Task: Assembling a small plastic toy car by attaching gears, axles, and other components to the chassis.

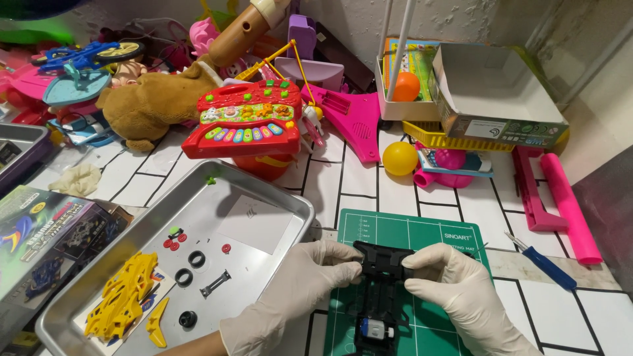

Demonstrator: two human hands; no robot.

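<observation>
Left hand (297, 290) at 9 o'clock and right hand (455, 283) at 3 o'clock, both pinching black car frame (381, 283). Frame's bottom cut off; fingertips partly hidden behind it.

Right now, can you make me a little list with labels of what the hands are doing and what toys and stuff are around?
left hand: gloved, grips the black toy car chassis on its left side
right hand: gloved, grips the chassis on its right side
under chassis: green cutting mat
metal tray: yellow car body, small black tyres, red bits
beside mat: blue screwdriver
behind: red toy keyboard, brown plush toy, yellow ball
</observation>
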